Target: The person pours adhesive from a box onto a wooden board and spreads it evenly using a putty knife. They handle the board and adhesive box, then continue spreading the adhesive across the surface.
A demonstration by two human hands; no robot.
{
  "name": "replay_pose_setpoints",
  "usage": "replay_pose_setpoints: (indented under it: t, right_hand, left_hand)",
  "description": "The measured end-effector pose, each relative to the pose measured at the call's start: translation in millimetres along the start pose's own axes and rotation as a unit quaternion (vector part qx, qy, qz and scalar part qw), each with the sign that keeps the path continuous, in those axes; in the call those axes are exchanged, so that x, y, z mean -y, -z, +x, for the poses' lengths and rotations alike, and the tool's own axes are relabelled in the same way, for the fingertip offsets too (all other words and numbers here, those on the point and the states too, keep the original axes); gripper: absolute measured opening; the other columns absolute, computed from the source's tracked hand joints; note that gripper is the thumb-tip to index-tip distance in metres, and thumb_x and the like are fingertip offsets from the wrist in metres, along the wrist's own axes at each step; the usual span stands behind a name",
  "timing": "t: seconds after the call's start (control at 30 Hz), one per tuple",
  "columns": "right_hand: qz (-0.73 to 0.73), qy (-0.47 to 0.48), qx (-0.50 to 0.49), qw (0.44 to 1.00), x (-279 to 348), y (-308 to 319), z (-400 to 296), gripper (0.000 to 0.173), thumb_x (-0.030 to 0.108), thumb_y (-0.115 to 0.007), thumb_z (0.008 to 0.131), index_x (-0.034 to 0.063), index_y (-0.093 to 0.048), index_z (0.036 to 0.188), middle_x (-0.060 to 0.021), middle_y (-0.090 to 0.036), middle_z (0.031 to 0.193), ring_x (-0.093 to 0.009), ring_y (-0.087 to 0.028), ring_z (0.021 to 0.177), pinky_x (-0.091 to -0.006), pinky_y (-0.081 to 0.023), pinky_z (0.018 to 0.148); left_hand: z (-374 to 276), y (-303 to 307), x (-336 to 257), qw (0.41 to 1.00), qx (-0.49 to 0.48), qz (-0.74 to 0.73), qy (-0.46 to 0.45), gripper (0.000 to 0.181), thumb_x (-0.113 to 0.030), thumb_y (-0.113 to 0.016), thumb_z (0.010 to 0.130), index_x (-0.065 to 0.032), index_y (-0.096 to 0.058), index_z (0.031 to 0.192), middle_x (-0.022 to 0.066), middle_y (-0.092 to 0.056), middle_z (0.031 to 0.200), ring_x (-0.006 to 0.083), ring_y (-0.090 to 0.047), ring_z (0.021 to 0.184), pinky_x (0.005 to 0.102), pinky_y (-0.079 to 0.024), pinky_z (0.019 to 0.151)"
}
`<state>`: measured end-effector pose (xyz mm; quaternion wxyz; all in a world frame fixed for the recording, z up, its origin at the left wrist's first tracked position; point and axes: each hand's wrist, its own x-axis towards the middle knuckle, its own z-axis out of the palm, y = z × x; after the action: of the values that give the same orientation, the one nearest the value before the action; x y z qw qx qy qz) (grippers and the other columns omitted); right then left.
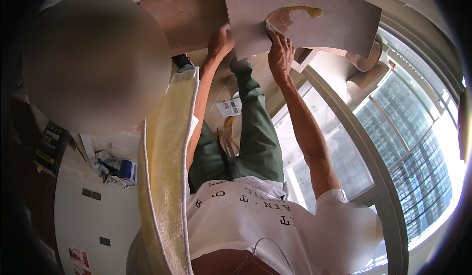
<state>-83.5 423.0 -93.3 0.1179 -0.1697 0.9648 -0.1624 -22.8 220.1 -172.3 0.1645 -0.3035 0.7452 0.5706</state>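
Note:
A thin flat board (pixel 339 27) with a smooth greyish face lies before me at the top of the view. My left hand (pixel 221 43) is closed at the board's near left corner, gripping its edge. On the face, a trail of yellow glue-like paste (pixel 313 12) curves into a thinner, pinkish smear (pixel 279 19). My right hand (pixel 281 51) is at the near end of that smear, fingers bunched around what looks like a small thin spreader (pixel 273 28). Most of that tool is hidden by the fingers.
A second reddish-brown board (pixel 180 18) extends left, under the first. Below are my green-trousered legs (pixel 254 127) and a printed sheet (pixel 229 107) on the floor. A yellow towel (pixel 171 146) hangs down my left side. Large windows (pixel 416 157) stand right; a blue-and-white tub (pixel 127 172) sits left.

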Motion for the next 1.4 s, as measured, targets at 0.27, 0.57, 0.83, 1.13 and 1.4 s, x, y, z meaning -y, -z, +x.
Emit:
replay_pose_setpoints:
  t: [0.27,0.57,0.83,1.13,1.4]
  right_hand:
    - [0.001,0.006,0.014,1.0,17.5,-6.2,-66.7,0.049,0.0,-0.052,0.088,0.0191,-0.06,0.132,-0.0066,-0.062,0.128,-0.032,-0.056,0.119,-0.0497,-0.041,0.099]
    - [0.106,-0.023,0.041,0.993,18.1,51.7,-28.6,0.04,0.0,-0.049,0.093,0.0119,-0.061,0.13,-0.0145,-0.065,0.12,-0.038,-0.06,0.108,-0.0481,-0.046,0.091]
    - [0.048,0.012,-0.024,0.999,4.8,18.8,30.4,0.039,0.005,-0.053,0.09,0.0101,-0.061,0.128,-0.0189,-0.064,0.114,-0.04,-0.059,0.104,-0.0502,-0.046,0.091]
    - [0.007,-0.042,-0.07,0.997,5.7,-3.7,42.5,0.04,0.004,-0.052,0.093,0.0134,-0.06,0.131,-0.0199,-0.066,0.11,-0.041,-0.061,0.1,-0.0495,-0.047,0.089]
    - [0.021,-0.023,-0.049,0.998,38.3,-7.5,21.9,0.042,0.001,-0.052,0.089,0.0134,-0.061,0.129,-0.0166,-0.065,0.117,-0.04,-0.06,0.106,-0.0489,-0.047,0.092]
  left_hand:
    - [4.0,7.3,-8.1,0.999,0.047,0.01,0.016,0.018,-0.017,-0.064,0.09,-0.0004,-0.058,0.09,0.0038,-0.061,0.074,0.0119,-0.061,0.063,0.0287,-0.056,0.057]
    - [-1.9,15.6,-18.2,0.998,0.047,-0.021,0.044,0.018,-0.016,-0.064,0.091,0.0014,-0.058,0.094,0.0048,-0.06,0.074,0.0118,-0.063,0.062,0.0279,-0.058,0.055]
    - [6.0,0.9,9.3,0.998,0.028,-0.042,-0.025,0.019,-0.012,-0.065,0.09,0.0025,-0.059,0.101,0.0077,-0.063,0.08,0.0133,-0.063,0.061,0.0271,-0.058,0.058]
    - [20.8,36.5,-36.8,0.988,0.002,0.127,-0.087,0.082,-0.042,-0.078,0.075,0.0038,-0.045,0.135,0.0289,-0.062,0.121,0.0393,-0.064,0.11,0.0437,-0.052,0.091]
    - [85.5,55.2,-47.3,0.998,0.04,-0.005,-0.044,0.033,-0.016,-0.074,0.085,0.002,-0.057,0.106,0.0053,-0.062,0.08,0.0109,-0.062,0.066,0.0264,-0.058,0.057]
